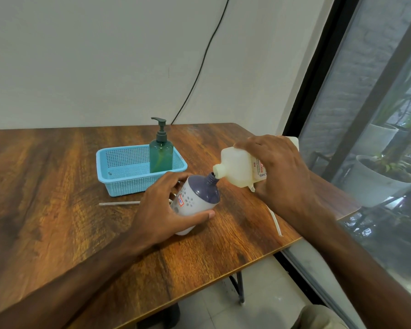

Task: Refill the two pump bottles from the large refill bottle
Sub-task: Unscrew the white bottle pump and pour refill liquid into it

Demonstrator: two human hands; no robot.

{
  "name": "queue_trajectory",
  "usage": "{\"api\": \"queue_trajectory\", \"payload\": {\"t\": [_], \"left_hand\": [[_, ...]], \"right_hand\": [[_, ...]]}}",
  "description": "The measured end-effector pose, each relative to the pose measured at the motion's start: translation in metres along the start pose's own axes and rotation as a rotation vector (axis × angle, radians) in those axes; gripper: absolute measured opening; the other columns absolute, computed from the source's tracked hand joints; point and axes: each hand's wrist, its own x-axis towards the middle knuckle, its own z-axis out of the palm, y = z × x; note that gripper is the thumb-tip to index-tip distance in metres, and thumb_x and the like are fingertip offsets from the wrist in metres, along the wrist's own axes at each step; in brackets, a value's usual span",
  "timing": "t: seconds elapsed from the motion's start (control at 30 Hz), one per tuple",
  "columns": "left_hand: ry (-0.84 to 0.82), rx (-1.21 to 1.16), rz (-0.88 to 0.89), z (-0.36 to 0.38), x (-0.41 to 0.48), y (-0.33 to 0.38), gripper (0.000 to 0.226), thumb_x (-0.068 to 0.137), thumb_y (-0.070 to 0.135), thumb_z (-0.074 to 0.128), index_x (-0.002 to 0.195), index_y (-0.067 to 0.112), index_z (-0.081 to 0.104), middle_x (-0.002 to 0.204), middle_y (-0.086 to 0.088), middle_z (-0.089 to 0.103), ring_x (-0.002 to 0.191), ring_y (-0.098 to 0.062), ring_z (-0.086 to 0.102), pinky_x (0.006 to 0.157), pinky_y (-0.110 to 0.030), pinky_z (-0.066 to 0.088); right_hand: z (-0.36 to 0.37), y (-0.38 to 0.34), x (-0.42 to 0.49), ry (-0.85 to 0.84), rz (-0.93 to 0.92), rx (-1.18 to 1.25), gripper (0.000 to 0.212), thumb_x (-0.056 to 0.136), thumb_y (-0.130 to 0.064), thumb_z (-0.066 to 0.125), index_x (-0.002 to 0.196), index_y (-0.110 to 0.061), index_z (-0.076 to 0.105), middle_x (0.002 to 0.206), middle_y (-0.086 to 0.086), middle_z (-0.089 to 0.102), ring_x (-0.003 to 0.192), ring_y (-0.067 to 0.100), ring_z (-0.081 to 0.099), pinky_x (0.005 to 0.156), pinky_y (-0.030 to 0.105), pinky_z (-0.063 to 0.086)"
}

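My left hand [161,210] grips a white bottle with a dark purple shoulder [197,198], tilted to the right above the table, its neck uncapped. My right hand [278,172] holds the large whitish refill bottle [235,167] tipped on its side, its open mouth touching the purple bottle's neck. A green pump bottle [161,155] with its pump head on stands upright in the blue basket [119,167] behind.
The wooden table [69,186] ends close on the right, beside a dark-framed window. A clear pump tube [119,203] lies left of my left hand, and another white tube [277,222] lies below my right wrist. A black cable hangs down the wall.
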Motion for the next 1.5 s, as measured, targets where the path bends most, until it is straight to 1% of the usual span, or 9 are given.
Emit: {"api": "queue_trajectory", "payload": {"t": [0.07,0.2,0.43,0.63,0.73,1.13,1.3,1.43,1.5], "left_hand": [[0.002,0.0,0.002,0.0002,0.0002,-0.0005,0.085,0.059,0.081,0.083,0.129,0.041,0.057,0.123,0.025,0.062,0.114,0.005,0.059,0.087,-0.026,0.057],[-0.001,0.006,0.005,-0.0007,0.0,0.0004,0.083,0.059,0.084,0.08,0.127,0.047,0.052,0.122,0.034,0.056,0.115,0.01,0.056,0.086,-0.02,0.053],[0.001,0.008,0.023,-0.0014,0.0004,0.001,0.082,0.059,0.081,0.082,0.128,0.048,0.053,0.121,0.034,0.057,0.114,0.01,0.056,0.086,-0.021,0.055],[-0.018,-0.001,-0.014,-0.0008,-0.0009,-0.0021,0.088,0.058,0.084,0.081,0.133,0.043,0.056,0.126,0.023,0.064,0.114,0.0,0.062,0.087,-0.04,0.061],[-0.026,-0.002,-0.02,-0.0007,-0.0012,-0.0016,0.088,0.059,0.082,0.083,0.133,0.041,0.058,0.124,0.022,0.066,0.114,-0.002,0.063,0.086,-0.042,0.061],[-0.033,0.035,-0.054,-0.0003,-0.0026,-0.0002,0.095,0.054,0.089,0.077,0.135,0.045,0.052,0.13,0.02,0.063,0.115,0.0,0.061,0.09,-0.039,0.06],[-0.033,0.023,-0.042,-0.002,-0.0023,0.0025,0.082,0.054,0.091,0.075,0.125,0.064,0.044,0.118,0.042,0.053,0.111,0.021,0.052,0.086,-0.02,0.052],[-0.029,0.025,-0.037,-0.0019,-0.0016,0.0028,0.082,0.054,0.09,0.075,0.125,0.06,0.045,0.117,0.045,0.049,0.11,0.025,0.05,0.085,-0.013,0.046],[-0.031,0.032,-0.033,-0.0025,-0.0017,0.0035,0.084,0.053,0.093,0.073,0.126,0.062,0.043,0.117,0.045,0.049,0.109,0.023,0.051,0.085,-0.015,0.048]], "right_hand": [[-0.0003,-0.0006,-0.0003,-0.003,0.002,-0.008,0.082,0.067,-0.02,0.089,0.139,-0.032,0.052,0.14,-0.001,0.056,0.135,0.025,0.044,0.113,0.048,0.03],[-0.0018,-0.0001,0.0006,-0.007,0.003,-0.016,0.082,0.067,-0.021,0.089,0.139,-0.032,0.052,0.14,-0.001,0.056,0.134,0.025,0.044,0.113,0.048,0.031],[-0.0024,-0.0009,0.0004,-0.005,-0.006,-0.037,0.082,0.067,-0.02,0.089,0.139,-0.032,0.052,0.14,-0.002,0.056,0.134,0.024,0.044,0.113,0.044,0.03],[-0.0029,-0.0027,0.0011,-0.007,-0.002,-0.035,0.082,0.067,-0.02,0.09,0.139,-0.032,0.052,0.14,-0.001,0.056,0.134,0.025,0.045,0.113,0.045,0.03],[-0.0033,-0.0033,0.001,-0.006,-0.005,-0.035,0.082,0.067,-0.018,0.089,0.139,-0.031,0.053,0.14,-0.001,0.056,0.135,0.025,0.044,0.114,0.045,0.029],[-0.0049,-0.0048,0.0015,-0.007,-0.001,-0.029,0.081,0.067,-0.017,0.089,0.139,-0.03,0.053,0.141,0.001,0.055,0.135,0.026,0.043,0.114,0.045,0.028],[-0.0061,-0.0066,0.0014,-0.004,-0.001,-0.035,0.081,0.067,-0.018,0.089,0.139,-0.031,0.053,0.141,0.001,0.055,0.134,0.026,0.043,0.113,0.047,0.03],[-0.0071,-0.0072,0.0018,-0.016,0.01,-0.036,0.082,0.068,-0.02,0.089,0.14,-0.032,0.052,0.142,0.0,0.054,0.136,0.025,0.042,0.113,0.047,0.03],[-0.007,-0.007,0.0019,-0.013,0.008,-0.04,0.082,0.068,-0.02,0.09,0.139,-0.032,0.052,0.141,0.0,0.055,0.135,0.025,0.042,0.113,0.047,0.03]]}}
